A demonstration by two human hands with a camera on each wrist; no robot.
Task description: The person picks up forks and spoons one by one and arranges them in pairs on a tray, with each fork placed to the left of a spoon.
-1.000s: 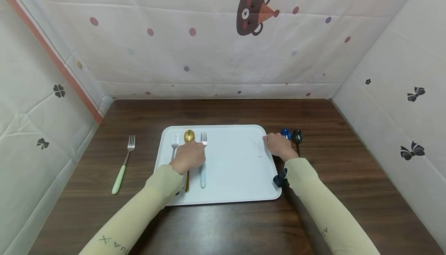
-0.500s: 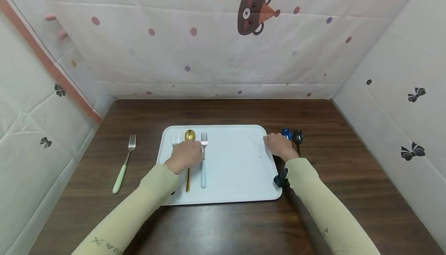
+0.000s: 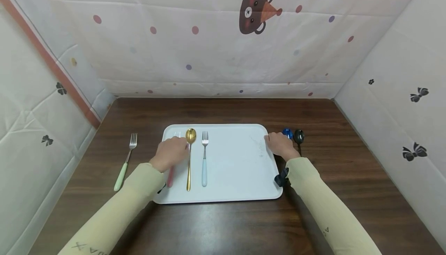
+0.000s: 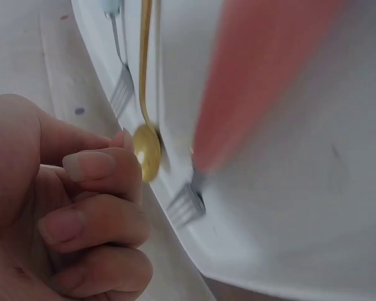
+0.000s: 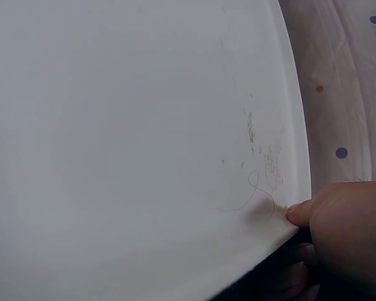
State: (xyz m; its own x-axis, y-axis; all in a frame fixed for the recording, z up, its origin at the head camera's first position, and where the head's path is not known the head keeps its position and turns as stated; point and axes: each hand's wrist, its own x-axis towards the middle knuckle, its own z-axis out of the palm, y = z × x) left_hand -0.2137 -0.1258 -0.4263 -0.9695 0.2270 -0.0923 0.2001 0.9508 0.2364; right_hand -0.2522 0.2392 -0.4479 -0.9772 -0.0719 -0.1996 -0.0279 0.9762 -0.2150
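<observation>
A white tray [image 3: 237, 169] lies on the table, its right rim gripped by my right hand [image 3: 280, 145]. The right wrist view shows that thumb [image 5: 299, 214] on top and fingers below the edge. My left hand [image 3: 170, 153] hovers over the tray's left side, covering part of a pink-handled fork [image 3: 170, 177]. In the left wrist view its fingers [image 4: 106, 219] are curled with nothing visible in them, close to the gold spoon [image 4: 147, 153]. The spoon lies between the pink fork and a fork with a light blue handle [image 3: 204, 166], all roughly parallel.
A green-handled fork [image 3: 124, 166] lies on the brown table [image 3: 223, 228] left of the tray. Beyond my right hand are a blue spoon [image 3: 287, 133] and a black spoon [image 3: 299, 136], partly hidden. Patterned cloth [image 3: 139, 53] stands around the back and sides.
My left hand has moved left, from between the blue-handled fork and the gold spoon to over the pink-handled fork, uncovering the first two. My right hand stays on the tray rim.
</observation>
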